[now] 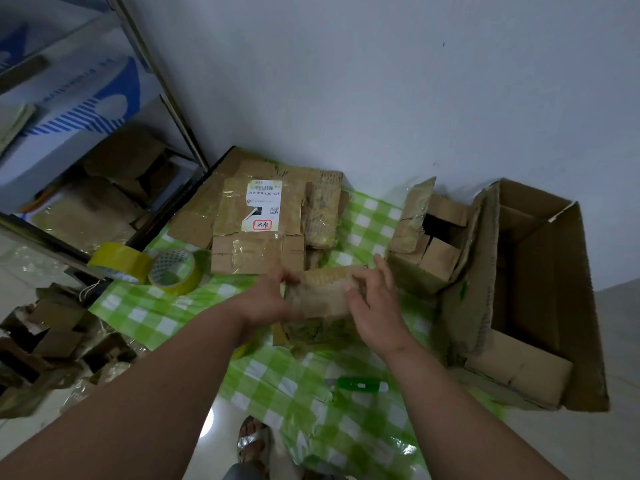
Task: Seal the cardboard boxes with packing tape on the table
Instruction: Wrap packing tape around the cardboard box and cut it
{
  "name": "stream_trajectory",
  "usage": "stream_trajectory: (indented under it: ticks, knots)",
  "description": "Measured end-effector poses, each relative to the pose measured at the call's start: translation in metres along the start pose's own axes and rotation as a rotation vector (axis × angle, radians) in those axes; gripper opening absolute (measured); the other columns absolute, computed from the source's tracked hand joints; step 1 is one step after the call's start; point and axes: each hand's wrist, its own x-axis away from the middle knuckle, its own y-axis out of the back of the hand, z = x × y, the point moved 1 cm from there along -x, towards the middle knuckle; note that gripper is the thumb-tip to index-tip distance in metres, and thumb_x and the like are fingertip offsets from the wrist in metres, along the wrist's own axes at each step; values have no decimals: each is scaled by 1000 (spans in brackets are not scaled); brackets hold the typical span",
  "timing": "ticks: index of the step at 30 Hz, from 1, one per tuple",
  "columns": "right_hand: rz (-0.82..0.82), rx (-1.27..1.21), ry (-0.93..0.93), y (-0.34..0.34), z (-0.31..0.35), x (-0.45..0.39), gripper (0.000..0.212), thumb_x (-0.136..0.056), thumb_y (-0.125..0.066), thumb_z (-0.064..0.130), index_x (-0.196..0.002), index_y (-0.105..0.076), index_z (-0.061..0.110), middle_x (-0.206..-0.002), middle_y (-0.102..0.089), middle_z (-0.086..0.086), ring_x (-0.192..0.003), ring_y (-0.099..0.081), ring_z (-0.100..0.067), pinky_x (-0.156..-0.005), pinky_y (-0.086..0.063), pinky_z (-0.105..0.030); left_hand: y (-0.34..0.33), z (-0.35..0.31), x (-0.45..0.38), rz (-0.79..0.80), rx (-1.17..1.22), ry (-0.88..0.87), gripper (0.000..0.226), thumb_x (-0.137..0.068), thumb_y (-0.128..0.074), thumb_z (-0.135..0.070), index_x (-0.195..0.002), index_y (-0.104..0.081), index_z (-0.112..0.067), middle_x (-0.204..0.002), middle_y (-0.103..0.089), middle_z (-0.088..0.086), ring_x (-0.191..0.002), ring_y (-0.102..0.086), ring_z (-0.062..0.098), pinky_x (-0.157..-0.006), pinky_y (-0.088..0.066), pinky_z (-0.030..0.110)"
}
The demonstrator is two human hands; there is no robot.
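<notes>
The small cardboard box (320, 303) sits at the centre of the green checked table (277, 379). The left hand (268, 299) grips its 9 o'clock edge, thumb and fingers curled on the top flap. The right hand (374, 306) rests on the 3 o'clock side, fingers loosely spread and pressing the flap down; it grips nothing.

Step in hand, by judgement: closing and holding the top flaps before taping. No tape strip is visible on either hand.

Two yellow tape rolls (175, 271) lie at 9 o'clock, well apart from the box. A green cutter (360, 384) lies at 5 o'clock.

Next move calls for: one hand keeps the flaps shut; the other reaches a roll.
</notes>
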Motion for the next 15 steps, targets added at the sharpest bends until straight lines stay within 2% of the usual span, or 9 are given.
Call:
stream_trajectory:
  ticks: [1,2,4,6,8,9,12,15]
  knots:
    - [-16,-95,-33,-6,3,0,32,-100,-50,24,-131,-41,26,-161,-9,2,-147,-16,-17,-120,-20,-35,-9,2,-1,-32,174,28,71,-72,-85,-13,-129,-43,-23,-132,-51,10,-111,-59,31,-95,-53,47]
    - [-25,-216,-70,-12,6,1,39,-100,-49,16,-133,-33,29,-159,-16,1,-143,-25,-17,-117,-27,-34,-17,2,-4,-95,288,54,77,-76,-83,-19,-135,-35,-23,-137,-48,5,-116,-58,31,-98,-51,49]
    - [-13,-442,-181,-16,9,2,66,-100,-46,6,-150,-12,31,-148,-22,12,-130,-35,-10,-105,-35,-27,-27,2,-12,-231,404,100,78,-88,-70,-39,-148,-20,-32,-141,-39,-8,-126,-49,28,-105,-43,48]
    - [-4,-504,-275,-17,4,-1,82,-99,-50,13,-155,6,35,-147,-24,16,-131,-37,-11,-108,-36,-31,-30,0,-20,-271,481,186,65,-90,-57,-55,-146,-30,-37,-140,-47,-6,-124,-53,30,-102,-45,54]
    - [-11,-449,-333,-19,-1,-5,83,-97,-56,29,-155,3,39,-156,-31,8,-136,-40,-18,-113,-36,-41,-33,-4,-23,-292,456,218,51,-95,-49,-55,-142,-42,-35,-143,-50,3,-124,-52,32,-102,-45,54]
    - [-25,-415,-343,-19,0,-6,82,-96,-58,31,-156,-1,37,-156,-35,4,-135,-42,-19,-113,-37,-41,-35,-7,-22,-326,386,213,47,-99,-45,-49,-143,-44,-32,-145,-48,5,-127,-49,33,-104,-44,51]
    - [-43,-367,-329,-22,2,-4,77,-98,-56,26,-157,-6,31,-153,-37,3,-134,-44,-18,-109,-37,-30,-41,-10,-23,-441,202,195,45,-105,-36,-40,-146,-42,-22,-146,-47,10,-129,-45,34,-104,-41,39]
    - [-50,-370,-298,-21,-1,0,71,-99,-55,20,-156,-13,28,-149,-42,2,-131,-46,-18,-111,-39,-35,-38,-7,-24,-490,151,215,43,-107,-32,-32,-144,-45,-17,-143,-50,11,-128,-47,33,-93,-38,32]
